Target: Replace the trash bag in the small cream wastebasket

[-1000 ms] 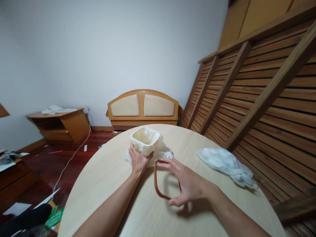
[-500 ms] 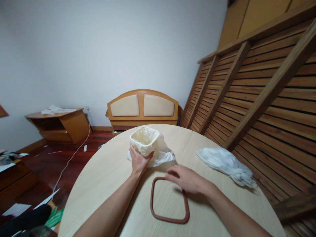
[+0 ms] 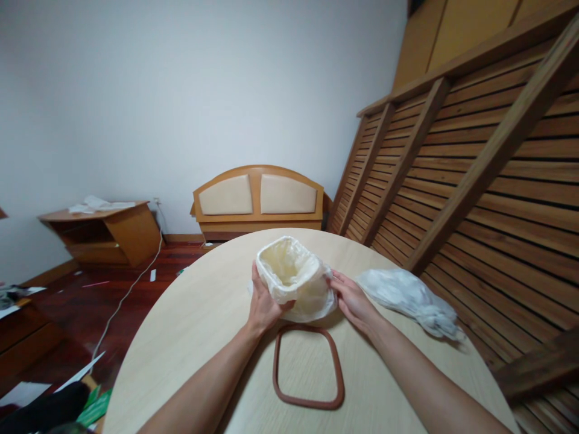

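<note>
A small cream bin (image 3: 289, 289), tilted toward me, stands on the round table with a thin white plastic bag (image 3: 312, 304) lining it and folded over its rim. My left hand (image 3: 266, 306) grips the bin at its near left side, thumb across the front. At the bin's right side my right hand (image 3: 355, 300) pinches the hanging part of the bag. A brown rounded-square ring frame (image 3: 337, 367) lies flat on the table just in front of the bin, touched by neither hand.
On the right of the pale round table (image 3: 190, 337) lies a bundle of white plastic bags (image 3: 407, 298). Wooden slatted panels (image 3: 452, 181) lean close on the right. Behind the table stands a headboard (image 3: 257, 196); a low cabinet (image 3: 104, 232) is at the left.
My right hand has left the brown frame's edge and moved up to the bag at the bin's right side. The bin has shifted right and tipped toward me in my left hand.
</note>
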`<action>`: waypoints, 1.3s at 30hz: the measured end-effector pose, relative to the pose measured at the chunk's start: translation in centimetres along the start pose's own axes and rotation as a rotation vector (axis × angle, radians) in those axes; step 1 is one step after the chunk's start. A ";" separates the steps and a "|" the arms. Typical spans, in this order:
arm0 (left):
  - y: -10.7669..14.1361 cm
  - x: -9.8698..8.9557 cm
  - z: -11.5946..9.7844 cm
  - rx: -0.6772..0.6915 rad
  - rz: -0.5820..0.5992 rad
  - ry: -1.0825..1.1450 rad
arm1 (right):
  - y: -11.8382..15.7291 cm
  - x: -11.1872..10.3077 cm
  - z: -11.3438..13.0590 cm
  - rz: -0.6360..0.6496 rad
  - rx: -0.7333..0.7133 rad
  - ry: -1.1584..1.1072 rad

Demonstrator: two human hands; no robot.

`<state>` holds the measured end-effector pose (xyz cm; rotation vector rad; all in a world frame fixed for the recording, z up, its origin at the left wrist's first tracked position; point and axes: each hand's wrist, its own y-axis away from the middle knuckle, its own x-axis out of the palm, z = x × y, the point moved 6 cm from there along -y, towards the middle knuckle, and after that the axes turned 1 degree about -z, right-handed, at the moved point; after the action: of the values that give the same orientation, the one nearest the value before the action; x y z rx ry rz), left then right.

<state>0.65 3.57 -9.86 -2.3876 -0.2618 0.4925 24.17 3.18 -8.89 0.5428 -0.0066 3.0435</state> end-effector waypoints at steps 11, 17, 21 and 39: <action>0.5 0.2 -3.3 0.380 0.035 -0.173 | 1.5 0.1 4.6 -0.147 -0.460 0.153; 1.4 0.8 -5.5 0.585 0.095 -0.215 | 5.7 4.0 6.0 0.015 -0.807 0.660; 1.6 0.7 -6.1 0.624 0.092 -0.249 | 8.8 6.8 6.3 0.244 -1.065 0.834; 1.1 0.3 -5.6 0.557 0.009 -0.333 | 6.4 2.5 7.2 -0.146 -0.712 0.689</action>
<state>3.26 -0.41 -6.71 -1.7622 -0.2241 0.8456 24.03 -3.20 -1.20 -0.5146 -0.9111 2.6372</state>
